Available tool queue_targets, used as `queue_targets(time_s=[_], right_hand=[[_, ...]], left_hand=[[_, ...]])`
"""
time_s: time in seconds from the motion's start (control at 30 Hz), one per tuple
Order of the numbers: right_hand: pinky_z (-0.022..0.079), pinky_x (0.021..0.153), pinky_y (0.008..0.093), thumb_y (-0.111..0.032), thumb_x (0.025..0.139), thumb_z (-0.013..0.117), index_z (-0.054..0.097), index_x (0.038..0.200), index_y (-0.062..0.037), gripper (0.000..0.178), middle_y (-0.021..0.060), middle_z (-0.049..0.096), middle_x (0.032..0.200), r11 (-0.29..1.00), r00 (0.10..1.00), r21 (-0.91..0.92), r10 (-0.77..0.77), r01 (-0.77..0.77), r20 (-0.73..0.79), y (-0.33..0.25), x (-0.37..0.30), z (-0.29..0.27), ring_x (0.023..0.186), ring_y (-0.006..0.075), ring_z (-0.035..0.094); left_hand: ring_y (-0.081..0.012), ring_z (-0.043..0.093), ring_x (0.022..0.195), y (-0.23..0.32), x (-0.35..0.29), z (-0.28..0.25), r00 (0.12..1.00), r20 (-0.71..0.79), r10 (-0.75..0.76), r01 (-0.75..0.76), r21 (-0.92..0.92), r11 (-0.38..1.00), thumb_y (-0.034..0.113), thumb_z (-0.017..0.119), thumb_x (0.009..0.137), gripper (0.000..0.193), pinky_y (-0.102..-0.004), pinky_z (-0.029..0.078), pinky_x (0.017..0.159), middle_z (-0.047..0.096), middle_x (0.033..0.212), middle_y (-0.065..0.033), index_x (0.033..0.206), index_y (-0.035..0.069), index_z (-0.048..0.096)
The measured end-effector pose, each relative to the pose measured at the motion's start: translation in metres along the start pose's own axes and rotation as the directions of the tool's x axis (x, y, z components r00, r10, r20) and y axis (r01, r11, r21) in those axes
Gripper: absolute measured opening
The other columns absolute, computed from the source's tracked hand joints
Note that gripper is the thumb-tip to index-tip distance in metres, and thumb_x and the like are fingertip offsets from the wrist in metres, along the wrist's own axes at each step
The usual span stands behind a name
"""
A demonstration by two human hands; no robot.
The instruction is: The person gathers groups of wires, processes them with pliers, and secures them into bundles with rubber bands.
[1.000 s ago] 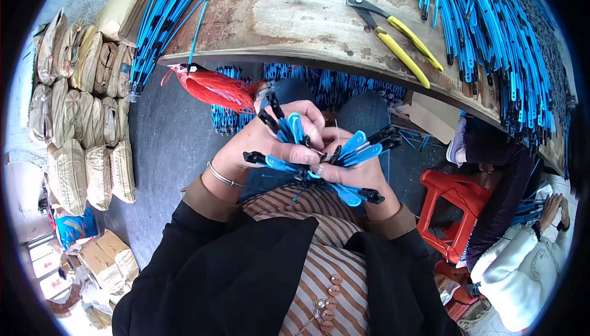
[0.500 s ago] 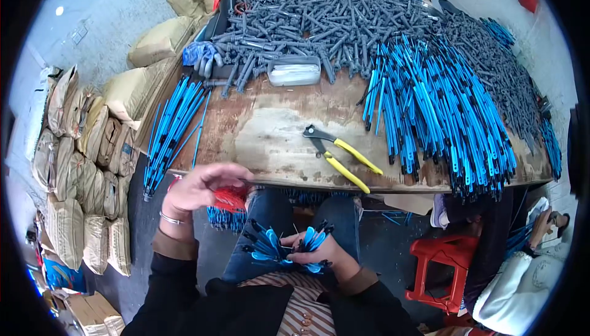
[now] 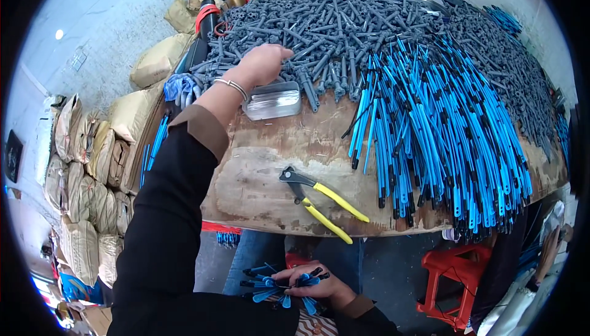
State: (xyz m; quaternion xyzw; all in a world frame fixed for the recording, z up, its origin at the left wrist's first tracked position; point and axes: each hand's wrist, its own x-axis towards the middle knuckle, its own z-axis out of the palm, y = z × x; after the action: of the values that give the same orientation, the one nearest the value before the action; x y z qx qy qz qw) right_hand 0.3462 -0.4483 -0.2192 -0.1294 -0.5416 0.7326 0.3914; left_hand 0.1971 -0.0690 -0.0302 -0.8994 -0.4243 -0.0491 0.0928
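Note:
My left hand (image 3: 264, 64) reaches over the pile of grey plastic tube-like parts (image 3: 344, 19), just behind a clear tray of thin metal pins (image 3: 273, 101). Its fingers look apart, with no object visible in them; the undersides are hidden. Down at my lap, my right hand (image 3: 310, 281) is closed around a fanned cluster of short blue strips with black ends (image 3: 265, 285). A pair of yellow-handled pliers (image 3: 322, 204) lies on the wooden table (image 3: 246, 195) between my two hands.
A large heap of long blue strips (image 3: 442, 133) covers the table's right side. At the left edge lie a blue glove (image 3: 181, 87) and more blue strips (image 3: 157, 142). Stacked sacks (image 3: 86, 182) line the left wall; a red stool (image 3: 452, 281) stands at lower right.
My left hand has moved from above the table's front edge up and away to the grey pile. My right hand stays at my lap with the blue cluster. The view has shifted.

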Motion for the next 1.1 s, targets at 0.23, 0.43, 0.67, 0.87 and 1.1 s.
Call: queue_targets(time_s=[0.23, 0.43, 0.67, 0.87, 1.1], right_hand=[[0.046, 0.072, 0.0239, -0.013, 0.078, 0.069, 0.062, 0.109, -0.004, 0.034, 0.0056, 0.066, 0.098, 0.993, 0.995, 0.096, 0.07, -0.062, -0.074, -0.013, -0.016, -0.026, 0.078, 0.0083, 0.058], [0.046, 0.07, 0.0228, -0.013, 0.077, 0.07, 0.064, 0.107, -0.0037, 0.032, 0.0041, 0.066, 0.094, 1.0, 0.996, 0.027, 0.006, -0.004, -0.091, -0.031, -0.022, 0.004, 0.076, 0.0064, 0.057], [0.049, 0.08, 0.0332, 0.003, 0.069, 0.072, 0.061, 0.074, -0.0013, 0.013, 0.0197, 0.062, 0.106, 0.984, 0.963, 0.032, 0.179, -0.176, -0.204, -0.025, -0.035, 0.083, 0.093, 0.021, 0.061], [0.047, 0.062, 0.0228, -0.005, 0.069, 0.073, 0.066, 0.102, -0.0031, 0.033, 0.0041, 0.065, 0.074, 0.993, 0.986, -0.098, 0.045, -0.062, -0.162, 0.049, -0.032, 0.159, 0.064, 0.0061, 0.056], [0.05, 0.075, 0.0325, 0.002, 0.064, 0.074, 0.059, 0.065, -0.0007, 0.015, 0.0139, 0.067, 0.088, 0.966, 0.982, -0.194, 0.153, -0.172, -0.111, 0.089, -0.009, 0.204, 0.089, 0.0225, 0.064]], left_hand=[[-0.0324, 0.057, 0.092, 0.022, 0.041, 0.017, 0.986, 0.056, -0.158, 0.154, 0.066, 0.986, 0.003, 0.054, 0.074, 0.034, -0.0399, 0.046, 0.08, 0.06, 0.095, -0.0153, 0.106, 0.007, 0.06], [-0.0274, 0.058, 0.081, 0.011, 0.017, -0.034, 0.838, -0.524, -0.148, 0.024, -0.236, 0.972, -0.002, 0.057, 0.071, 0.037, -0.0355, 0.047, 0.077, 0.056, 0.088, -0.0125, 0.106, 0.009, 0.059], [-0.0072, 0.047, 0.074, 0.081, -0.191, -0.14, 0.889, -0.249, -0.385, -0.079, -0.91, 0.406, -0.006, 0.062, 0.076, 0.031, -0.0208, 0.042, 0.069, 0.052, 0.092, 0.0005, 0.105, 0.004, 0.058], [-0.0134, 0.057, 0.09, 0.138, -0.455, -0.056, 0.946, 0.052, -0.32, 0.061, -0.998, 0.018, -0.008, 0.06, 0.077, 0.043, -0.027, 0.045, 0.082, 0.058, 0.099, -0.0043, 0.118, 0.003, 0.052], [-0.011, 0.056, 0.094, 0.167, -0.57, 0.04, 0.92, 0.325, -0.217, 0.216, -0.886, -0.411, -0.009, 0.061, 0.077, 0.046, -0.0253, 0.046, 0.082, 0.058, 0.101, -0.005, 0.12, 0.003, 0.051]])
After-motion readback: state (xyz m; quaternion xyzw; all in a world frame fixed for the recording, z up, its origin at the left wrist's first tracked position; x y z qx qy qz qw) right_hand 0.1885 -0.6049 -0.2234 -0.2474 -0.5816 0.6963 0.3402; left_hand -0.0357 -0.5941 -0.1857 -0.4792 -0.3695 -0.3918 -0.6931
